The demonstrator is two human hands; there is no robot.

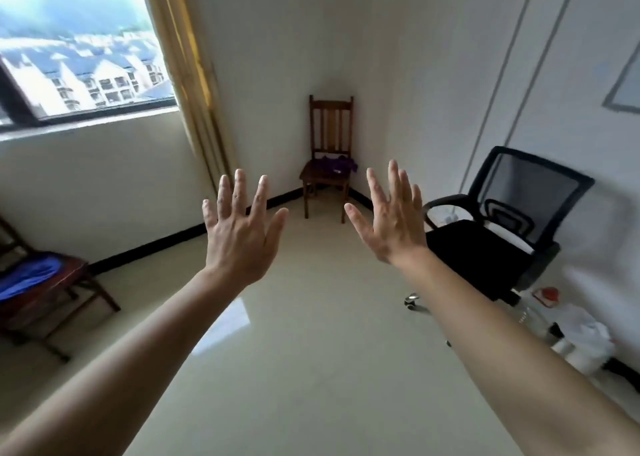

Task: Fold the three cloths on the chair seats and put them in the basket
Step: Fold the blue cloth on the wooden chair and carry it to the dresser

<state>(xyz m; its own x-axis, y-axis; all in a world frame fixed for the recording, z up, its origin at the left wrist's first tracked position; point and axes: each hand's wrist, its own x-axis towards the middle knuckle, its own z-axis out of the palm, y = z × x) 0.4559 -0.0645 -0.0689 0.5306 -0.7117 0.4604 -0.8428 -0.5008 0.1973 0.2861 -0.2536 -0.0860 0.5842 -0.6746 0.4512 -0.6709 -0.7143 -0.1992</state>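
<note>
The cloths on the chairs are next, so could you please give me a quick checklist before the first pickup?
1. Left hand free: ok, open and holding nothing.
2. Right hand free: ok, open and holding nothing.
3. Purple cloth located: ok, on the corner wooden chair.
4. Blue cloth located: ok, on the wooden chair at left.
5. Third cloth located: cannot tell, none shows on the black office chair.
6. Basket located: cannot tell, not in view.
</note>
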